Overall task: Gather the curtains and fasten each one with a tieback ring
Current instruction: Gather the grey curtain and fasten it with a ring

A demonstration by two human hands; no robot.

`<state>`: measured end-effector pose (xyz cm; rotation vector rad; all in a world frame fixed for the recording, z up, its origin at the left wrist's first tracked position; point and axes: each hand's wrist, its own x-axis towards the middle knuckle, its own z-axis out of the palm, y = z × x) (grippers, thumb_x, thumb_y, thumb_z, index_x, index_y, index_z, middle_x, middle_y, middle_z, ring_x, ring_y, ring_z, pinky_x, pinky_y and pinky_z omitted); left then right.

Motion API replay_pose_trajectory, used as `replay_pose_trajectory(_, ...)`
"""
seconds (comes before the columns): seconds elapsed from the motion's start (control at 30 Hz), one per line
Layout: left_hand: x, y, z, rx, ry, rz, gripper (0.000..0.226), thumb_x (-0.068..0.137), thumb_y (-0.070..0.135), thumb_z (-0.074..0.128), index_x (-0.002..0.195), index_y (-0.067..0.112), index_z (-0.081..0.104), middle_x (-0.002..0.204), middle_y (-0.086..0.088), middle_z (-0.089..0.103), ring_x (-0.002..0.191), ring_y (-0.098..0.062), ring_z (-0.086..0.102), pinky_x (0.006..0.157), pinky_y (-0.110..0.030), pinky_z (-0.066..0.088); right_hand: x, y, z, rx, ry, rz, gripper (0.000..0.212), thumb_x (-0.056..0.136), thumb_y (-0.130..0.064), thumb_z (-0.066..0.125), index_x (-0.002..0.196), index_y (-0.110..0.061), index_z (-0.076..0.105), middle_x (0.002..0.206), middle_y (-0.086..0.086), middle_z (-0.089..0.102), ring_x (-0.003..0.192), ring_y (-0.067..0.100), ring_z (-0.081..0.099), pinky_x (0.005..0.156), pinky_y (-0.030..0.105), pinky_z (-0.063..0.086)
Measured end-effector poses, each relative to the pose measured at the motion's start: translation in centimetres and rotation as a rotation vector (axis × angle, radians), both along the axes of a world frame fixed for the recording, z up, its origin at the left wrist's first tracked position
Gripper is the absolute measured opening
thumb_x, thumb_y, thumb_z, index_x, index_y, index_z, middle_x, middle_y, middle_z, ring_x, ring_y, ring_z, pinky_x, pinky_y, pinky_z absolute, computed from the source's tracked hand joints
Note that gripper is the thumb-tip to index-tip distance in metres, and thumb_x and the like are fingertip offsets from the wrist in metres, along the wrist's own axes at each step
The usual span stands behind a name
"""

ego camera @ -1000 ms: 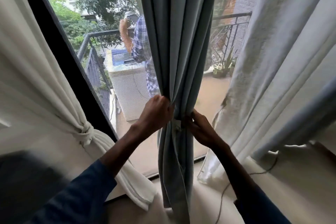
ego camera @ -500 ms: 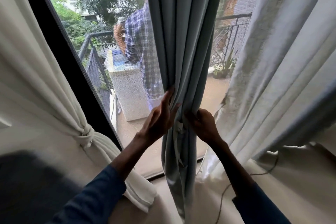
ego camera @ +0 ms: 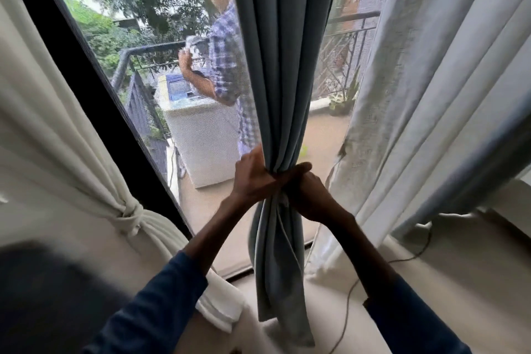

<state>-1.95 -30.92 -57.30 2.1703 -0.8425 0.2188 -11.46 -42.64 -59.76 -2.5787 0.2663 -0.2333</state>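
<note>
A grey-blue curtain (ego camera: 287, 66) hangs in the middle of the window, bunched into a narrow waist. My left hand (ego camera: 255, 178) wraps around that waist from the left, its thumb across the front. My right hand (ego camera: 310, 195) grips the same waist from the right, just below the left thumb. A pale strip of cloth (ego camera: 283, 200) shows between my hands; whether it is a tieback I cannot tell. A cream curtain (ego camera: 57, 123) at the left is gathered and bound by a cream tie (ego camera: 132, 215).
A white sheer curtain (ego camera: 431, 95) hangs loose at the right. Behind the glass a person in a checked shirt (ego camera: 224, 60) stands at a white machine (ego camera: 201, 135) on the balcony. A thin cable (ego camera: 347, 310) lies on the sill below right.
My left hand went from flat against the curtain's left side to wrapped round it. The folds are drawn tighter, and both hands meet at the waist. The person outside straightened up.
</note>
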Motion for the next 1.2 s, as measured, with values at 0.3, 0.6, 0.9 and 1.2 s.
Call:
replay_pose_trajectory(0.3,0.6,0.9,0.0,-0.004,-0.042,0.019,0.045,0.081,0.054,0.052,0.072,0.013,0.069,0.069,-0.007,0.071,0.078,-0.034,0.070,0.068,-0.041,0.054,-2.1,0.1,-1.3,0.346,-0.383,-0.010,0.042,0.083,-0.006,0.072,0.123,-0.019,0.067,0.119,-0.008,0.071,0.103,0.010,0.067,0.075,0.027,0.055)
replay_pose_trajectory(0.6,0.1,1.6,-0.2,-0.021,-0.066,-0.037,0.037,0.083,0.042,0.057,0.047,0.038,0.048,0.046,0.010,0.054,0.054,-0.016,0.060,0.059,-0.029,0.047,-3.6,3.7,-4.2,0.341,-0.626,-0.063,0.037,0.087,0.004,0.069,0.117,-0.017,0.071,0.109,-0.009,0.073,0.099,0.009,0.069,0.077,0.037,0.058)
replay_pose_trajectory(0.9,-0.8,1.4,-0.6,-0.023,-0.078,0.017,0.028,0.078,0.042,0.055,0.063,0.020,0.049,0.053,0.008,0.041,0.059,-0.031,0.057,0.057,-0.027,0.027,-3.7,4.6,-5.4,0.343,-0.624,-0.187,0.042,0.079,0.013,0.065,0.117,-0.005,0.070,0.108,0.005,0.073,0.097,0.020,0.070,0.083,0.041,0.059)
replay_pose_trajectory(1.2,-0.1,1.9,-0.7,0.022,-0.019,-0.012,0.029,0.073,0.049,0.049,0.063,0.022,0.047,0.058,0.007,0.047,0.069,-0.032,0.062,0.063,-0.028,0.034,-2.9,4.9,-5.0,0.352,-0.410,-0.113,0.060,0.083,-0.005,0.062,0.141,-0.021,0.058,0.079,-0.001,0.068,0.068,0.015,0.063,0.068,0.026,0.051)
